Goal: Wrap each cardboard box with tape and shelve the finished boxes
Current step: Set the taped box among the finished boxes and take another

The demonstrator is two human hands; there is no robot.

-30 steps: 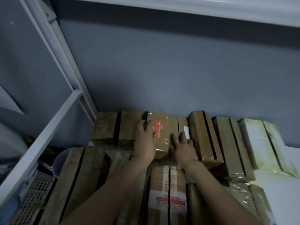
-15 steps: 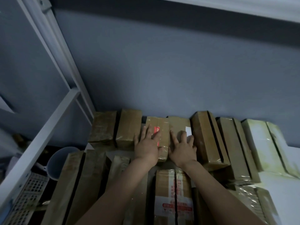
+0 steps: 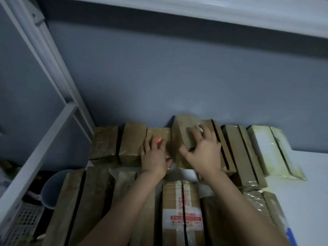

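A row of tape-wrapped brown cardboard boxes stands against the grey wall at the back of the shelf. My left hand (image 3: 154,156) lies flat on the box with a red mark (image 3: 158,134). My right hand (image 3: 202,151) grips the neighbouring wrapped box (image 3: 184,129) with spread, curled fingers, thumb under its near end. That box is tilted up out of the row, its far end against the wall. More wrapped boxes (image 3: 182,210) fill the front row under my forearms.
A white shelf upright and crossbar (image 3: 58,121) stand at the left. Below them are a grey bucket (image 3: 53,189) and a perforated basket (image 3: 23,221). Two pale boxes (image 3: 269,150) lie at the right on a white surface (image 3: 310,183). An upper shelf edge (image 3: 213,13) runs overhead.
My right hand went from lying flat on the box to gripping it and tilting it upward. My left hand has stayed pressed on the red-marked box.
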